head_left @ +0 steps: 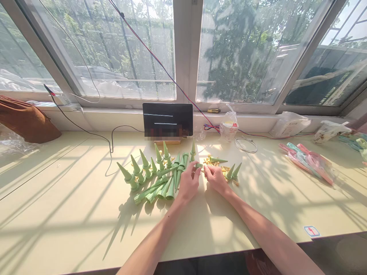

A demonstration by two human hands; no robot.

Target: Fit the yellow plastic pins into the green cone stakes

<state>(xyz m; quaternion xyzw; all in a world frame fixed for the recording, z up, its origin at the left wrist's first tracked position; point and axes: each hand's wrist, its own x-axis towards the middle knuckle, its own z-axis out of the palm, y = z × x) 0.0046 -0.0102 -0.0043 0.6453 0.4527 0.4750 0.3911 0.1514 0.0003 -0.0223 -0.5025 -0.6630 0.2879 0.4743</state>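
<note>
While left hand (189, 181) grips green piece (198, 165), right hand (215, 178) pinches nearby.

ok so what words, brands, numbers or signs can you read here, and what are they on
Nothing reads clearly.
Table-edge sticker: red mark, too small to read.
Bagged cup: red print, too small.
White package: faint print, too blurred.
Far-right wrapped item: dark print, too small.
Screen: partly pixelated, nothing legible.
</note>
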